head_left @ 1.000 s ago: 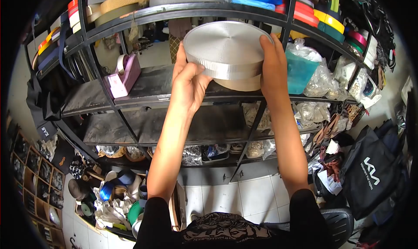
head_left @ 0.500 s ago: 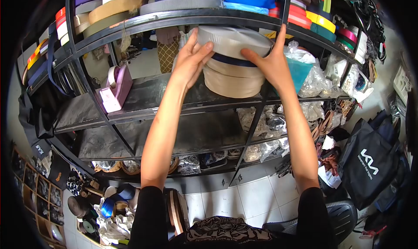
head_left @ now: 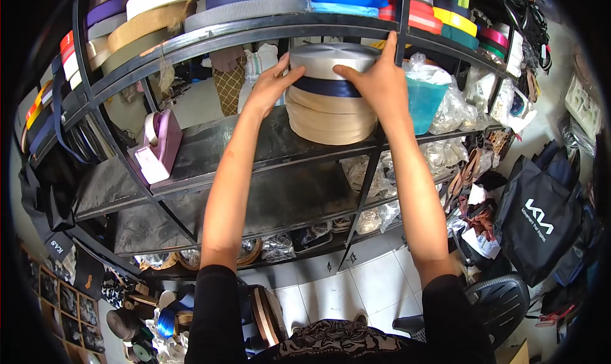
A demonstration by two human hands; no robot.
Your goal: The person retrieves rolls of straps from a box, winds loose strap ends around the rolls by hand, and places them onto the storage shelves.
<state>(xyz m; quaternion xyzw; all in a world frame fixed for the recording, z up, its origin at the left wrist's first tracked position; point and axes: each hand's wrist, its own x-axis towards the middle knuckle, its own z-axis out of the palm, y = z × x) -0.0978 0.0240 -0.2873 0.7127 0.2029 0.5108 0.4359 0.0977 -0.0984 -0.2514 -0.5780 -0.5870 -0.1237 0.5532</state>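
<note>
A grey roll of webbing (head_left: 318,63) lies level on top of a stack, with both my hands around its sides. My left hand (head_left: 270,90) grips its left edge, thumb on the front face. On the opposite side, my right hand (head_left: 384,89) holds it with the thumb at the front and the fingers behind the rim. Directly under it is a navy roll (head_left: 328,87), partly covered by my right hand. Beige rolls (head_left: 328,119) form the bottom of the stack, which stands on the black shelf (head_left: 235,141).
A purple tape dispenser (head_left: 162,147) stands left on the same shelf. Above runs a metal shelf bar (head_left: 254,29) carrying many coloured rolls. To the right are a teal container (head_left: 425,103) and plastic bags (head_left: 452,109). A black chair (head_left: 499,306) stands at lower right.
The grey roll was tilted and has come down level onto the navy roll, between both my hands. My view has shifted slightly.
</note>
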